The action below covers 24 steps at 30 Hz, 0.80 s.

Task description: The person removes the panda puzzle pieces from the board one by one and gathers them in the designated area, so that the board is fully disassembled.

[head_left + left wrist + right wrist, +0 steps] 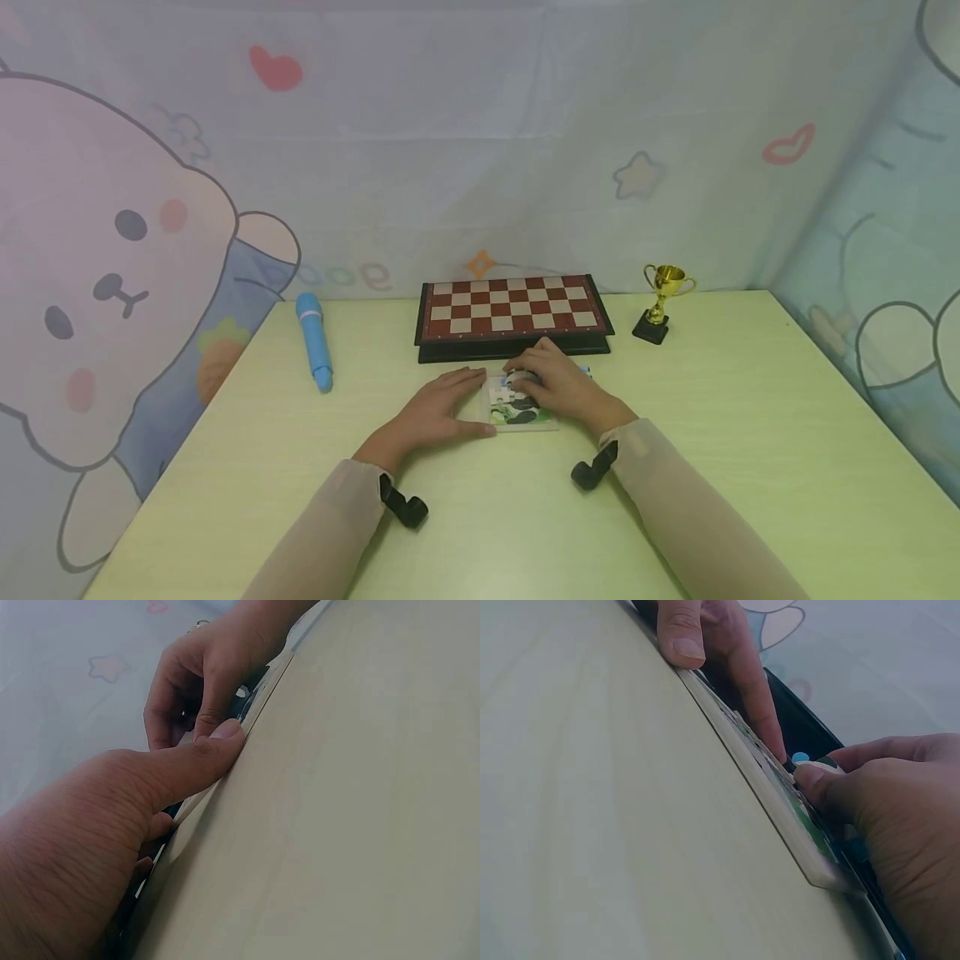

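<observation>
Nearest, two pale sleeves reach over the table, a black wrist camera at each cuff. The left hand lies along the left side of a small puzzle tray, thumb and fingers spread well apart: the thumb is at the near left corner, the other fingers at the far end of that side, seemingly to steady it. The tray is flat on the table, between the hands.

The near part looks done: green, black and white pieces join into what seems a panda picture. Farther up on the left is a pale patch with jigsaw outlines; I cannot tell whether it is pale pieces or bare tray. The right hand covers the far right part, its thumb and forefinger clamped on a puzzle piece with a blue knob, raised above the rest. So at least that piece seems left to seat; how many others remain is hidden.

Just beyond the tray sits a folded chessboard, with a blue toy microphone off to the left and a gold trophy to the right. A cartoon-printed cloth hangs behind.
</observation>
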Available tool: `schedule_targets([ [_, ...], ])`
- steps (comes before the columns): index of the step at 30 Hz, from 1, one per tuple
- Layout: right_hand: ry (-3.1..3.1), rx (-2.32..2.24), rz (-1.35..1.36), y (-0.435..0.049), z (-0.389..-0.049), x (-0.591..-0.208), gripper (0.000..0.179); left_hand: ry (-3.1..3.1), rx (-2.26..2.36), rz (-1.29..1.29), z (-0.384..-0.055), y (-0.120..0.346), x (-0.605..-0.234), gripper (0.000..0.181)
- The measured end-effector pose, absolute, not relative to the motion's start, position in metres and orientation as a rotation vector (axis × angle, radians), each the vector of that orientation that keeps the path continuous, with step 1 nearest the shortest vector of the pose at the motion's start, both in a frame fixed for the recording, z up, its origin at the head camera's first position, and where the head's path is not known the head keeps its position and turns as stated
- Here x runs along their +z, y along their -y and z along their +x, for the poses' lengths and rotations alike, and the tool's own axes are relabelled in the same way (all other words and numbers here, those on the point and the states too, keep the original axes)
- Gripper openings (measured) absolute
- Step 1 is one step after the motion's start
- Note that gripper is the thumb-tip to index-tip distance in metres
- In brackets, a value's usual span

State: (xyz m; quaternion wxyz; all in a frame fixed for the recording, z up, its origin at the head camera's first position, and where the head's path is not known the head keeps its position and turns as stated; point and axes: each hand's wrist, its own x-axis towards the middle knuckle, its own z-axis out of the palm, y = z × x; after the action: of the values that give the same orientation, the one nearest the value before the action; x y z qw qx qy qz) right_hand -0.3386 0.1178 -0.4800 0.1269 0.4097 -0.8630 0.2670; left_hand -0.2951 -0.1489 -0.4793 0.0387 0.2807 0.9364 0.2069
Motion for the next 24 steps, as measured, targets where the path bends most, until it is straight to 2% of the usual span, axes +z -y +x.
schedule_targets([
  [10, 2.525, 0.774, 1.187, -0.1204, -0.3410, -0.4842, 0.020, -2.877, 0.633, 0.855, -0.2969, 0.1488, -0.4816, 0.096],
  [18, 2.589, 0.818, 1.196, -0.1240, -0.3397, -0.4806, 0.027, -2.879, 0.636, 0.859, -0.2952, 0.1482, -0.4776, 0.095],
  [24, 2.525, 0.832, 1.252, -0.1275, -0.3425, -0.4822, 0.023, -2.884, 0.629, 0.855, -0.2951, 0.1486, -0.4790, 0.095],
])
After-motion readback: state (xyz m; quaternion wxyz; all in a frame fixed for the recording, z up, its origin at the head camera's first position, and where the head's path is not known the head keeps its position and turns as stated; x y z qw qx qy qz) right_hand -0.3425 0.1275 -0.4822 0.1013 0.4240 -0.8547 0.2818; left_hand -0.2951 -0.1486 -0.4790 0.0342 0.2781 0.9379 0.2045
